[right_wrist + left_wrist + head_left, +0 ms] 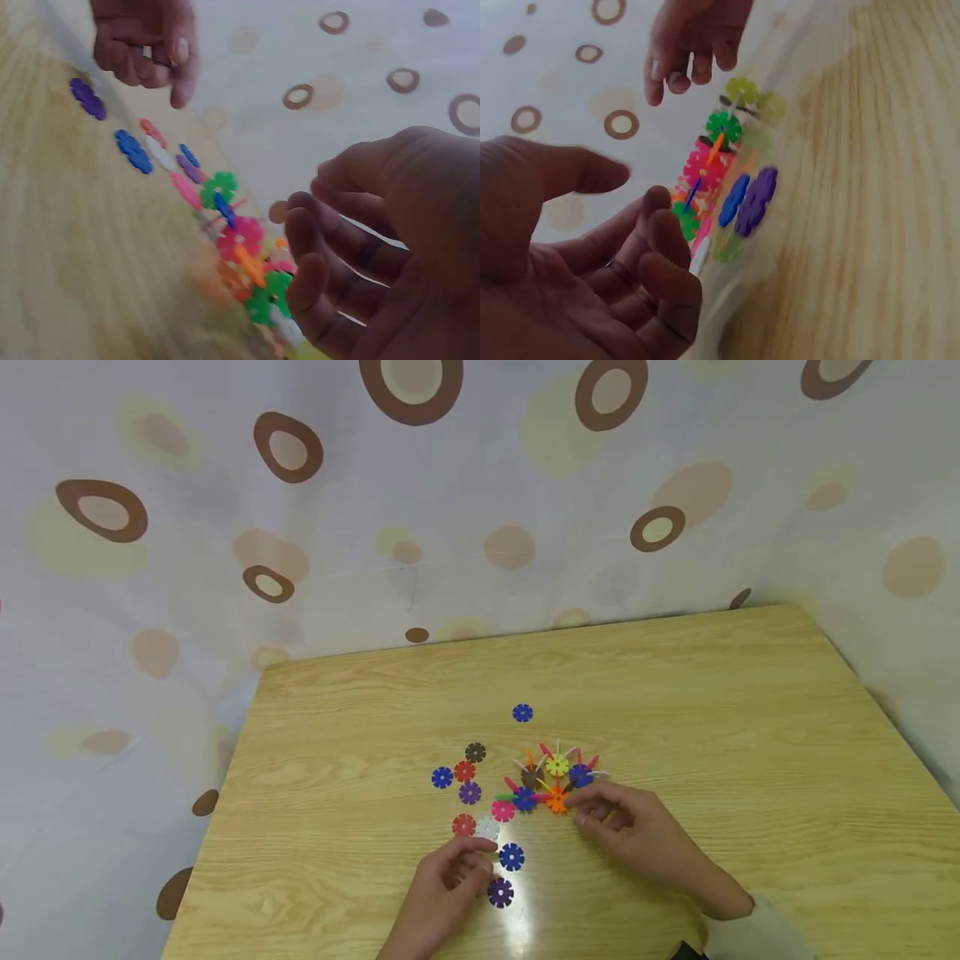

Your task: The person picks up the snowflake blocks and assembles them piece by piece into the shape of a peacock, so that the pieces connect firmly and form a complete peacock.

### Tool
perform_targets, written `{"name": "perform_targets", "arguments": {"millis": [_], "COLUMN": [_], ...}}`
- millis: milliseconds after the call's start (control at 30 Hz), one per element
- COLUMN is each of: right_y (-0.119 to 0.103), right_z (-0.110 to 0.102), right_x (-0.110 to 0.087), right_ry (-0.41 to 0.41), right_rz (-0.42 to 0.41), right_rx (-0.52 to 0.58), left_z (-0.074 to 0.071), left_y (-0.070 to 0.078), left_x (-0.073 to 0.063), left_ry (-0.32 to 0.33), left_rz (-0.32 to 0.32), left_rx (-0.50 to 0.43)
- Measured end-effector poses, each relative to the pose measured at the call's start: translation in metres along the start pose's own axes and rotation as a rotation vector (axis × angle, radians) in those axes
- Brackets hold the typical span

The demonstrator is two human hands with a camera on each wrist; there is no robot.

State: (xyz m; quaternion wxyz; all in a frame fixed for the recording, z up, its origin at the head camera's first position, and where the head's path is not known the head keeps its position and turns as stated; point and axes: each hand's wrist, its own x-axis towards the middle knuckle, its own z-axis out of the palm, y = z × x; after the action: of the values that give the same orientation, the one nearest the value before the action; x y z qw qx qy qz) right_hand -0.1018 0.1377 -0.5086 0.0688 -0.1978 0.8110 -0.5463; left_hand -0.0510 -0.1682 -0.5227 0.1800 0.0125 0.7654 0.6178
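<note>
A cluster of joined notched plastic building discs stands on the table, with an orange disc [557, 800] at its near side and a yellow disc [557, 765] behind. My right hand [641, 831] hovers at its right side, fingers loosely bent, fingertips close to the orange disc. Nothing shows between thumb and fingers in the right wrist view. To the left, my left hand [442, 889] is held over the table near a white disc [487, 828] and a blue disc [512, 857]. Its fingers curve loosely and hold nothing. Green and pink discs [703, 166] of the cluster show upright in the left wrist view.
Loose discs lie left of the cluster, among them a black disc [476, 752], a pink disc [503, 811] and a dark purple disc [500, 892]. One blue disc [522, 712] lies farther back. Patterned cloth [465, 510] hangs behind the wooden table [337, 735].
</note>
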Motion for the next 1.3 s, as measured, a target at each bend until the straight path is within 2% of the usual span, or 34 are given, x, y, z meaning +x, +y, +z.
{"name": "perform_targets", "arguments": {"millis": [67,167,300,433,533,633,700,767,833,900,1000,1133,1300], "right_y": [0.000,0.001,0.000,-0.002,-0.003,-0.003,-0.002,-0.002,-0.002,-0.004,-0.006,-0.007,-0.004], "right_z": [0.009,0.023,0.038,0.048,0.054,0.059,0.062,0.065,0.065,0.064,0.059,0.056,0.052], "right_x": [0.001,0.004,0.008,0.013,0.016,0.019,0.022,0.024,0.026,0.029,0.034,0.036,0.034], "right_ry": [-0.061,-0.160,-0.255,-0.284,-0.272,-0.259,-0.253,-0.251,-0.255,-0.275,-0.317,-0.337,-0.296], "right_rz": [-0.042,-0.079,-0.064,-0.020,0.007,0.013,0.003,-0.002,0.013,0.044,0.100,0.101,0.038], "right_rx": [-0.032,-0.056,-0.067,-0.127,-0.191,-0.272,-0.335,-0.375,-0.383,-0.361,-0.312,-0.241,-0.080], "left_z": [0.000,0.002,0.002,0.002,0.002,0.001,-0.001,-0.003,-0.007,-0.011,-0.016,-0.016,-0.009], "left_y": [0.000,0.000,-0.003,-0.018,-0.032,-0.026,-0.015,-0.003,0.002,0.003,0.000,-0.001,0.002], "left_x": [0.000,-0.001,-0.003,0.000,0.005,0.007,0.007,0.007,0.009,0.011,0.015,0.022,0.031], "left_ry": [0.016,0.006,-0.006,0.002,0.004,-0.038,-0.069,-0.113,-0.144,-0.162,-0.168,-0.137,-0.016], "left_rz": [0.031,0.086,0.161,0.290,0.352,0.320,0.277,0.213,0.162,0.125,0.112,0.067,-0.016], "left_rx": [0.086,0.207,0.351,0.449,0.493,0.517,0.517,0.484,0.429,0.360,0.257,0.089,-0.147]}}
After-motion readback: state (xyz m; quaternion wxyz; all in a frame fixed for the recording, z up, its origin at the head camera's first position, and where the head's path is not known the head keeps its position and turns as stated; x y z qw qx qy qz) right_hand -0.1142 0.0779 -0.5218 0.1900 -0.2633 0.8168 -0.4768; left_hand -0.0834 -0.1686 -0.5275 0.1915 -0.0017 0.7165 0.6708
